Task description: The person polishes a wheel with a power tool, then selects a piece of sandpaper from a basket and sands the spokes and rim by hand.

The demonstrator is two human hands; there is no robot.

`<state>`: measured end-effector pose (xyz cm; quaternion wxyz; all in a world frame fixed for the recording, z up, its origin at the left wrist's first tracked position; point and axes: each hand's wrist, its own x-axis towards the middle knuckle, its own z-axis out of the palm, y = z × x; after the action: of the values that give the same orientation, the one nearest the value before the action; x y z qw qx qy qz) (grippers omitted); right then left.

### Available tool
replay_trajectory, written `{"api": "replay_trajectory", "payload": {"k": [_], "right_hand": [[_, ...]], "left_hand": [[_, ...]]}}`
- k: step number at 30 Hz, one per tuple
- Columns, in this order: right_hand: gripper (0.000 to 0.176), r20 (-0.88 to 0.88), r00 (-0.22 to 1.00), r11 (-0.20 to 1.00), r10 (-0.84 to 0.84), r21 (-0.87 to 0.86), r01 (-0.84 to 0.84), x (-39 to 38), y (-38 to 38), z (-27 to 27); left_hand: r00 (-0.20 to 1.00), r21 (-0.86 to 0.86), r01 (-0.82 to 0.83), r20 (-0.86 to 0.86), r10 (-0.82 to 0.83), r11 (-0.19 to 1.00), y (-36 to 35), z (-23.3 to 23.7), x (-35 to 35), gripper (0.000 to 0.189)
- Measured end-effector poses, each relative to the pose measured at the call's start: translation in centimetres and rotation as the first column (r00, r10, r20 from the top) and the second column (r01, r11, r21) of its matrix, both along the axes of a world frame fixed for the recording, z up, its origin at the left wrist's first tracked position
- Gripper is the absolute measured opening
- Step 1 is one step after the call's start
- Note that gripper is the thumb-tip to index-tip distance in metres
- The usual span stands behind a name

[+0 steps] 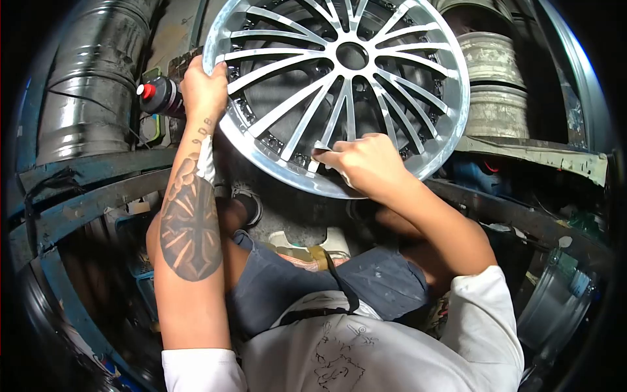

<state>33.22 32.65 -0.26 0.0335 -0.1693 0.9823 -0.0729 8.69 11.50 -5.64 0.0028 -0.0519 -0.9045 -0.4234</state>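
Observation:
A large multi-spoke alloy wheel [353, 75] with a polished face and dark gaps between its spokes is tilted up in front of me. My left hand [204, 88] grips its outer lip at the left, thumb on the near side and the other fingers mostly hidden. My right hand [366, 162] is closed at the lower part of the wheel, by the outer ends of the spokes. Between its thumb and fingers is a small folded pale piece [321, 146]; I cannot tell whether it is cloth or paper.
A dark bottle with a red cap [149, 91] lies beside my left wrist. Stacked bare wheel barrels stand at the left [98, 78] and right [493, 85]. Blue metal frame bars [98, 168] run along both sides. Another wheel [560, 300] sits low at the right.

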Motion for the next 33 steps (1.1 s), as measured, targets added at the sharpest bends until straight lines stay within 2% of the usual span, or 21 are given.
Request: {"api": "replay_trajectory", "payload": {"k": [4, 5, 8, 9, 10, 12, 14, 15, 16, 18, 19, 22, 23, 26, 30, 31, 33], "right_hand": [[0.037, 0.099, 0.995, 0.991, 0.026, 0.13, -0.039, 1.1, 0.7, 1.8], [0.039, 0.027, 0.999, 0.999, 0.047, 0.017, -0.048, 1.2, 0.2, 2.0], [0.04, -0.093, 0.996, 0.998, 0.007, -0.064, -0.013, 0.6, -0.1, -0.5], [0.042, 0.028, 0.999, 0.998, -0.043, -0.041, 0.044, 0.8, 0.5, -0.1], [0.042, 0.058, 0.998, 1.0, -0.028, 0.001, 0.028, 1.1, 0.9, 0.7], [0.04, 0.031, 0.999, 0.999, -0.018, 0.029, 0.017, 1.0, 0.5, 1.7], [0.04, -0.058, 0.997, 0.992, -0.051, -0.115, 0.044, 0.3, -0.6, 1.6], [0.041, 0.003, 0.998, 0.995, -0.064, -0.075, 0.064, 0.3, -0.5, 0.6], [0.039, 0.066, 0.99, 0.986, -0.126, -0.105, 0.132, 0.9, -0.1, 0.3], [0.027, 0.062, 0.996, 0.995, -0.059, 0.081, 0.054, 1.3, -0.1, 0.8], [0.026, 0.005, 0.999, 0.999, -0.048, 0.012, 0.048, 1.1, -0.7, 1.3], [0.023, -0.013, 0.991, 0.983, -0.136, -0.126, 0.133, 0.6, -0.8, -0.1], [0.024, 0.069, 0.984, 0.981, -0.164, -0.097, 0.17, 1.2, -0.3, 0.4], [0.026, 0.045, 0.991, 0.991, -0.126, -0.04, 0.127, 1.4, -0.9, 2.3], [0.021, 0.071, 0.985, 0.985, -0.159, -0.052, 0.163, 1.9, 0.3, 0.6], [0.027, 0.131, 0.977, 0.983, -0.169, 0.089, 0.158, 2.2, 0.6, 1.4], [0.035, 0.022, 0.972, 0.95, -0.234, -0.206, 0.233, 3.9, 0.9, 1.9]], "left_hand": [[0.999, -0.034, -0.038, -0.016, 0.038, 0.999, 0.2, 0.0, 0.0, 0.035], [0.999, -0.03, -0.007, -0.035, 0.006, 1.0, 0.0, -0.1, -0.3, 0.035], [0.999, -0.01, 0.012, -0.031, -0.012, 1.0, -0.1, -0.3, -0.3, 0.035], [1.0, -0.009, -0.024, -0.009, 0.024, 1.0, 0.1, -0.1, -0.2, 0.034], [1.0, -0.019, -0.014, -0.002, 0.014, 1.0, 0.1, 0.3, 0.2, 0.035], [0.999, -0.025, -0.03, -0.043, 0.029, 0.999, -0.2, 0.3, -0.5, 0.034], [0.999, -0.047, 0.012, -0.04, -0.014, 0.999, 0.0, 0.0, -0.3, 0.033], [0.999, -0.022, -0.001, -0.044, 0.0, 1.0, 0.2, 0.2, -0.1, 0.032], [0.999, -0.003, -0.007, -0.042, 0.007, 1.0, 0.2, 0.5, 0.4, 0.032], [0.999, -0.026, -0.008, -0.036, 0.007, 1.0, 0.0, 0.4, 0.4, 0.033], [0.999, 0.016, -0.012, -0.049, 0.013, 1.0, 0.0, 0.0, 0.2, 0.034], [0.999, -0.01, 0.004, -0.035, -0.004, 1.0, 0.1, 0.1, -0.3, 0.033], [1.0, -0.019, -0.016, -0.012, 0.015, 1.0, 0.1, 0.2, 0.0, 0.034], [0.998, 0.013, 0.005, -0.066, -0.004, 1.0, -0.1, -0.2, 0.1, 0.034], [0.999, 0.011, 0.016, -0.029, -0.016, 1.0, 0.4, 0.3, 0.3, 0.034], [0.999, 0.01, 0.006, -0.035, -0.006, 1.0, 0.3, 0.2, 0.2, 0.033], [0.998, 0.037, 0.001, -0.062, 0.002, 0.999, 0.1, 0.0, 0.3, 0.032]]}}
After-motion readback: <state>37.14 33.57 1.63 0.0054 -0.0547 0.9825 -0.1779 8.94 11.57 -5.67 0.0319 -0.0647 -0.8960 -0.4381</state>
